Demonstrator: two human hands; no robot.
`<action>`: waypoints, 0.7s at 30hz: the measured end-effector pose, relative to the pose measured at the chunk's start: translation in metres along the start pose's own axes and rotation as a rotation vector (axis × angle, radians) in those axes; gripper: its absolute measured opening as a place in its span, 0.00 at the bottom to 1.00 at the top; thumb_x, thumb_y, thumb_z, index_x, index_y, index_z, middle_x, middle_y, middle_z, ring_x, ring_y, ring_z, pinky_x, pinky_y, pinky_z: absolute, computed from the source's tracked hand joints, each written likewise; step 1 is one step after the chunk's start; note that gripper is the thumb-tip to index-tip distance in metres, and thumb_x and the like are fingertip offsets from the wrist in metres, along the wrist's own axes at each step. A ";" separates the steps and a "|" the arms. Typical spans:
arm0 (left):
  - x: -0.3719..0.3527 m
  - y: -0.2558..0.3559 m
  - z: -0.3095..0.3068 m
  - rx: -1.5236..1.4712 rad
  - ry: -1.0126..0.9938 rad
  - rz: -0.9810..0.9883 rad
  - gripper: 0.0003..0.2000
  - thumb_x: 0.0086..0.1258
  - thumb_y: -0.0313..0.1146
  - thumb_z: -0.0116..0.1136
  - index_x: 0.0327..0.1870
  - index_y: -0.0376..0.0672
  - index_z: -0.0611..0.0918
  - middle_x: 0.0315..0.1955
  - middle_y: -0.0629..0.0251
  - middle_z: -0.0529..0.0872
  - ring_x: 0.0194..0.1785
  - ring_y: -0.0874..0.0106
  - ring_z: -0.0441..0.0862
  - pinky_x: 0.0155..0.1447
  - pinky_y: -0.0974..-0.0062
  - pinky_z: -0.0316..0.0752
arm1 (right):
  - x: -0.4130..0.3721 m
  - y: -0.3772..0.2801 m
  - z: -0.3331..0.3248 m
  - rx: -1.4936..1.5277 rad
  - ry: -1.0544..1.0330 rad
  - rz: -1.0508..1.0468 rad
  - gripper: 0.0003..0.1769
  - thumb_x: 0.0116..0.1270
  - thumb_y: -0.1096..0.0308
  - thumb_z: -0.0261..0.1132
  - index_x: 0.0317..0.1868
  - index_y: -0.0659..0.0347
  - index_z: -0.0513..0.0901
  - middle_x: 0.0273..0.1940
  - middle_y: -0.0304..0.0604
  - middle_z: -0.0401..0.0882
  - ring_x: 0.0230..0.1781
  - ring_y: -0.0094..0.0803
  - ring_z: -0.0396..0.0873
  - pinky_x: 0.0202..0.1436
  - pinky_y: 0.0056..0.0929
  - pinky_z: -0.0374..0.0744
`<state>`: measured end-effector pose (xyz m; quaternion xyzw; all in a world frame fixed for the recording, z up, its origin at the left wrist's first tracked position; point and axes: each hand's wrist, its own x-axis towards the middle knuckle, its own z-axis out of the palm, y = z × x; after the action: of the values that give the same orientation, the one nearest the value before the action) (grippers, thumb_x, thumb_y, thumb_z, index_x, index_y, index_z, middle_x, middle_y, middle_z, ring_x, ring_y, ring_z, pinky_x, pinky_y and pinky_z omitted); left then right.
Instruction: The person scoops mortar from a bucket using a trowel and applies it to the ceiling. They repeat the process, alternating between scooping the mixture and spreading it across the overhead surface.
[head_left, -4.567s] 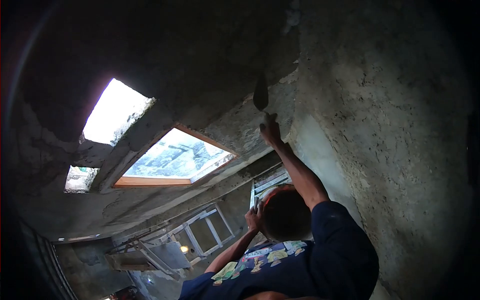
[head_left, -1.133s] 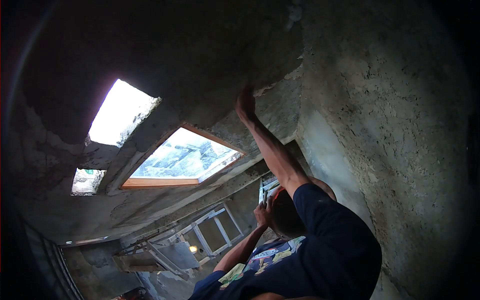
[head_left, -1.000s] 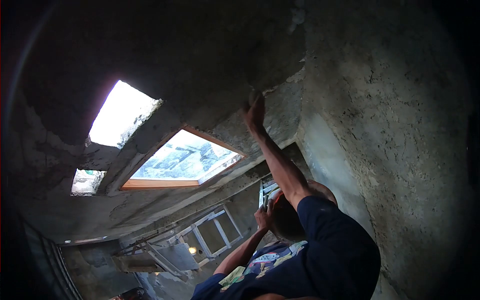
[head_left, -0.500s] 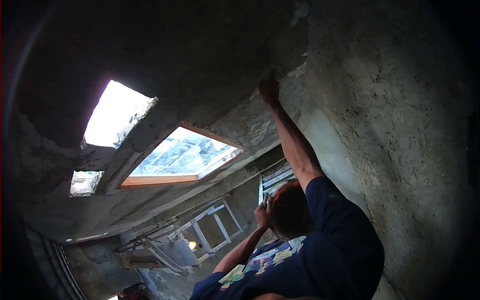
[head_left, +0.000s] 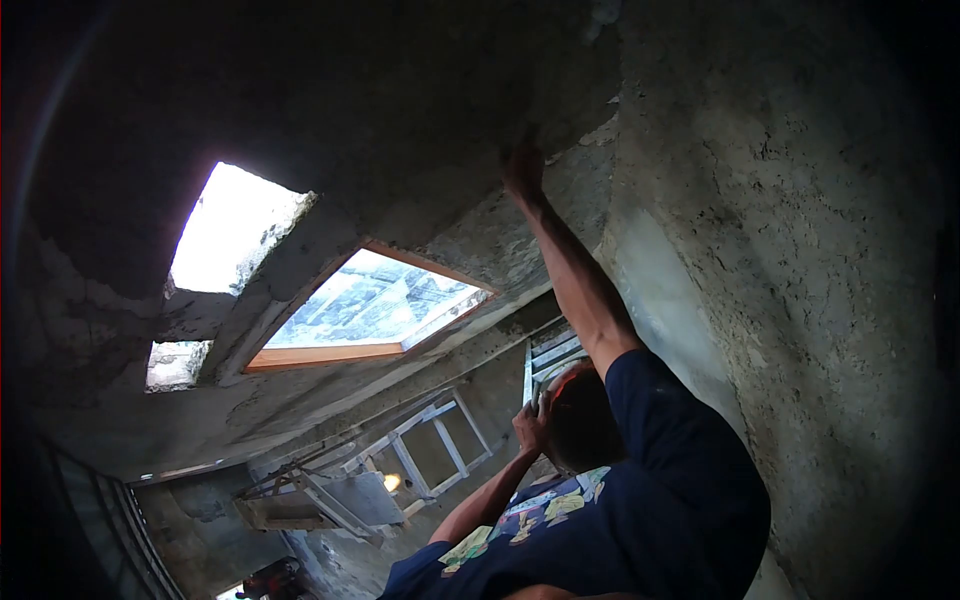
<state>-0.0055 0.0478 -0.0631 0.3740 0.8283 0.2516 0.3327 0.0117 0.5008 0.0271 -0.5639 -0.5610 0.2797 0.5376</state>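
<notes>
Neither my left hand nor my right hand shows in the head view. Close in front is another person in a navy T-shirt (head_left: 680, 480) with a printed design, seen from below. That person's raised arm (head_left: 575, 270) reaches up to a dark plaster wall (head_left: 420, 110), where the hand (head_left: 522, 172) is dim and blurred. Their other hand (head_left: 530, 425) is held at the side of the head (head_left: 588, 420), with a small dark object at the fingers. A strip of bare skin (head_left: 545, 593) lies along the bottom edge.
A wood-framed window (head_left: 325, 355) and two bright openings (head_left: 225, 230) pierce the wall. Rough grey plaster (head_left: 800, 270) fills the right side. Farther off are a ladder-like frame (head_left: 445, 445), a glowing bulb (head_left: 391, 482) and slatted bars (head_left: 100, 510).
The other person's raised hand has moved a little to the left along the wall. Their hand at the head stays there, and the view has shifted slightly.
</notes>
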 end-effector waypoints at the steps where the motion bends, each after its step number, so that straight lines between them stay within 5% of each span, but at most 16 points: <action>1: 0.002 -0.002 0.001 0.008 0.029 0.044 0.27 0.64 0.55 0.53 0.27 0.33 0.80 0.15 0.53 0.77 0.20 0.68 0.76 0.27 0.65 0.67 | -0.014 0.010 0.006 -0.017 0.016 0.032 0.33 0.59 0.70 0.58 0.64 0.68 0.57 0.48 0.66 0.73 0.47 0.59 0.74 0.47 0.47 0.75; 6: 0.005 -0.005 0.003 -0.011 0.015 0.039 0.27 0.64 0.56 0.52 0.26 0.33 0.80 0.14 0.52 0.77 0.20 0.67 0.77 0.27 0.64 0.68 | -0.051 0.001 -0.032 -0.075 -0.025 0.128 0.37 0.58 0.70 0.60 0.65 0.67 0.53 0.44 0.67 0.75 0.44 0.60 0.75 0.45 0.48 0.76; 8: 0.002 -0.001 0.002 0.007 0.022 0.042 0.28 0.64 0.57 0.52 0.26 0.33 0.80 0.14 0.52 0.77 0.20 0.67 0.77 0.27 0.64 0.68 | -0.051 -0.007 -0.041 -0.007 0.136 -0.029 0.35 0.57 0.71 0.62 0.63 0.66 0.57 0.45 0.66 0.75 0.43 0.61 0.75 0.44 0.47 0.76; 12: -0.001 0.008 -0.005 0.019 0.020 0.038 0.28 0.64 0.56 0.53 0.26 0.33 0.80 0.14 0.51 0.76 0.20 0.66 0.76 0.27 0.64 0.67 | -0.008 -0.039 -0.047 -0.048 0.106 -0.040 0.31 0.60 0.70 0.57 0.63 0.66 0.57 0.47 0.66 0.74 0.45 0.60 0.75 0.46 0.48 0.75; 14: -0.002 0.008 -0.005 0.010 -0.016 -0.008 0.27 0.64 0.56 0.53 0.27 0.33 0.80 0.14 0.51 0.76 0.20 0.66 0.76 0.27 0.65 0.67 | 0.018 -0.049 -0.044 -0.145 0.099 -0.224 0.31 0.60 0.69 0.57 0.62 0.71 0.58 0.47 0.67 0.74 0.46 0.59 0.74 0.46 0.47 0.76; 21: 0.002 -0.005 0.002 -0.011 -0.003 0.031 0.26 0.65 0.55 0.53 0.28 0.33 0.79 0.14 0.53 0.74 0.21 0.73 0.70 0.27 0.67 0.66 | -0.011 0.026 -0.008 -0.103 0.217 -0.102 0.30 0.58 0.69 0.58 0.61 0.67 0.60 0.48 0.67 0.73 0.47 0.60 0.74 0.47 0.48 0.75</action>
<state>-0.0068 0.0463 -0.0687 0.3853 0.8206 0.2608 0.3319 0.0256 0.4933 0.0016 -0.5884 -0.5413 0.1600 0.5789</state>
